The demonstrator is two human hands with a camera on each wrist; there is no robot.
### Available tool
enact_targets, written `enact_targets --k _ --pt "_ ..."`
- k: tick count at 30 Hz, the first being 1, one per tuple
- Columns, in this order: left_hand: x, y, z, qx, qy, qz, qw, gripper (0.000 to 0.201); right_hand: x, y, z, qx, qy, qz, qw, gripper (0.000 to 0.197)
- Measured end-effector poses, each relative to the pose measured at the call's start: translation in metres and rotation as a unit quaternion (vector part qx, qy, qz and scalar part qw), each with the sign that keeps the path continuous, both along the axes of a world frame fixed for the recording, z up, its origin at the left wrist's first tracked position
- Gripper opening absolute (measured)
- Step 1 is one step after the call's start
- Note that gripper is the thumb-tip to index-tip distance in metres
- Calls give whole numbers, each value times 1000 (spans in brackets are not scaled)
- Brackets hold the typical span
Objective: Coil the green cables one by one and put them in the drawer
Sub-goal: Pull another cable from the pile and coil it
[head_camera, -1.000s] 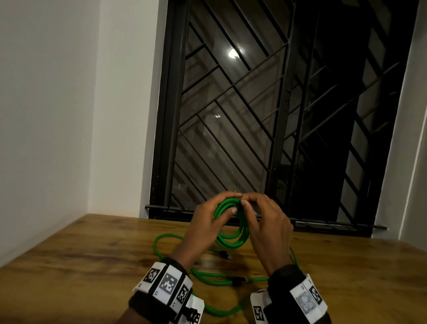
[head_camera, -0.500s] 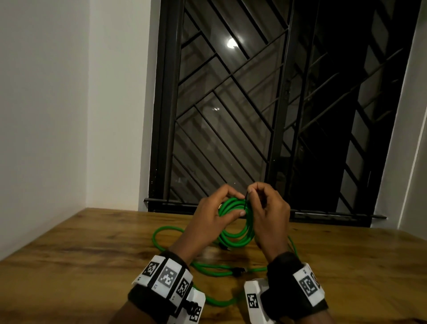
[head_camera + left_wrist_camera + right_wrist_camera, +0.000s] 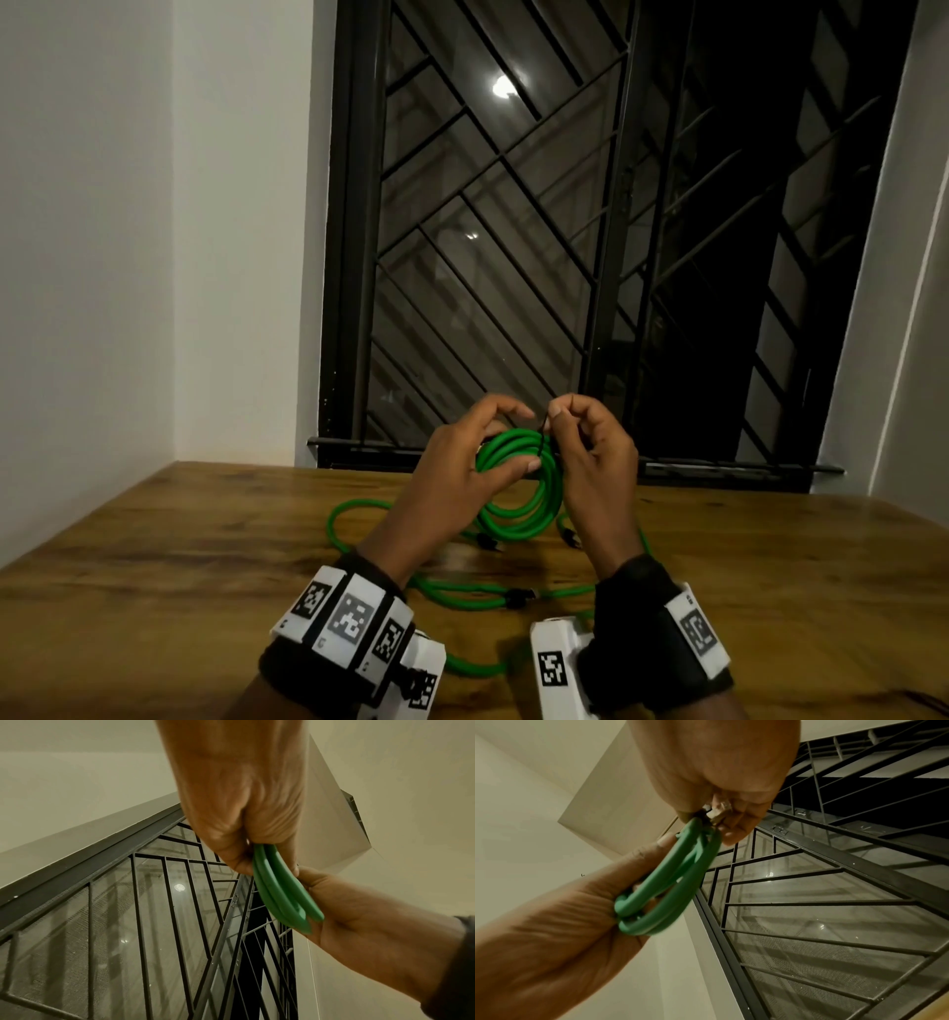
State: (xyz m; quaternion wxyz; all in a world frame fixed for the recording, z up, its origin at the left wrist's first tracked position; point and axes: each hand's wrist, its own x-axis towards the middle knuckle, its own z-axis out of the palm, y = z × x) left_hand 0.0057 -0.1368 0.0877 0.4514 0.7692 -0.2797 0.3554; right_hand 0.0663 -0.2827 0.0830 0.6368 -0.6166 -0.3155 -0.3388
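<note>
A coiled green cable [image 3: 534, 506] hangs upright above the wooden table [image 3: 179, 560]. My left hand [image 3: 518, 437] grips the coil's left side, thumb pressed on the loops, as the left wrist view shows [image 3: 280, 888]. My right hand [image 3: 552, 417] pinches a thin black tie [image 3: 542, 437] that runs up from the top of the coil [image 3: 670, 880]. A second green cable [image 3: 452, 596] with black connectors lies loose on the table under my wrists. No drawer is in view.
A black barred window [image 3: 590, 231] stands behind the table's far edge. White walls close in the left side and the far right. The loose cable's loops spread across the table's middle, towards the near edge.
My fingertips met at the top of the coil before. Now the right hand has drawn the black tie up from the coil, and the two hands' fingertips have parted slightly.
</note>
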Motion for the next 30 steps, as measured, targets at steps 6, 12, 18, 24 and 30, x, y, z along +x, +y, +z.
enact_targets --k 6,12,18,24,30 --pt "1 1 -1 23 9 10 1000 34 -4 2 -3 -12 -22 6 1000 13" --pt "3 -2 -5 27 24 18 999 33 -1 0 -9 -20 -16 -19 1000 13" --pt "5 -1 -6 22 33 11 999 34 -8 3 -11 7 -14 -45 999 14" --pt "8 5 -5 -13 -5 47 999 28 -6 -9 -4 -36 38 52 997 8" --pt "13 11 -7 -60 -9 64 996 23 -15 -21 13 -138 106 145 974 20"
